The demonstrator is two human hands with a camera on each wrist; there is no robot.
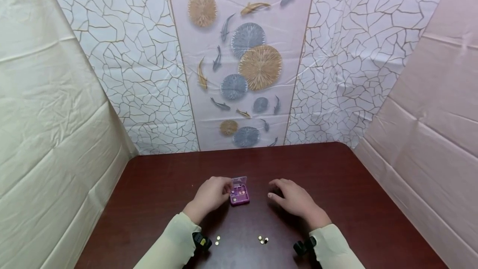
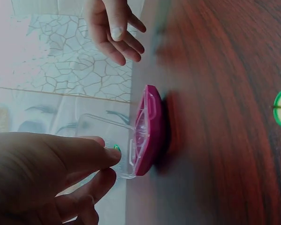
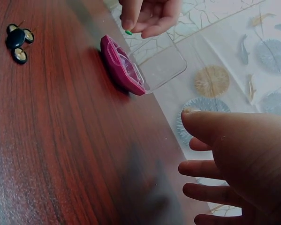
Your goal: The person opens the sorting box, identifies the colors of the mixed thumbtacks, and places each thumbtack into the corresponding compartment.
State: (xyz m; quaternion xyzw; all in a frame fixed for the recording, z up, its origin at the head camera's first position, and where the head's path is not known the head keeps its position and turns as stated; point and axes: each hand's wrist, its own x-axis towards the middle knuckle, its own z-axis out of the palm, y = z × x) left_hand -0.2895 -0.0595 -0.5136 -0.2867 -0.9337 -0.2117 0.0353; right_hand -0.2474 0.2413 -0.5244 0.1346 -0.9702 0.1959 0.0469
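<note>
A small magenta compartment box (image 1: 240,202) sits on the table with its clear lid (image 3: 166,70) raised. Several tiny tacks lie in its compartments. At the box's left side, my left hand (image 1: 212,194) pinches a green thumbtack (image 2: 117,147) between thumb and index finger, just over the box's edge. To the right of the box my right hand (image 1: 295,199) hovers above the table, its fingers loosely spread and holding nothing. In the right wrist view its thumb and fingers (image 3: 203,168) stand apart. Part of the box's left edge is hidden by the left hand in the head view.
Two green-rimmed thumbtacks (image 1: 217,243) lie near the left wrist, pins up in the left wrist view. A cluster of black thumbtacks (image 3: 19,55) lies nearer the right wrist. Patterned cloth (image 1: 242,107) hangs behind the dark red table (image 1: 179,169), with plain cloth at both sides.
</note>
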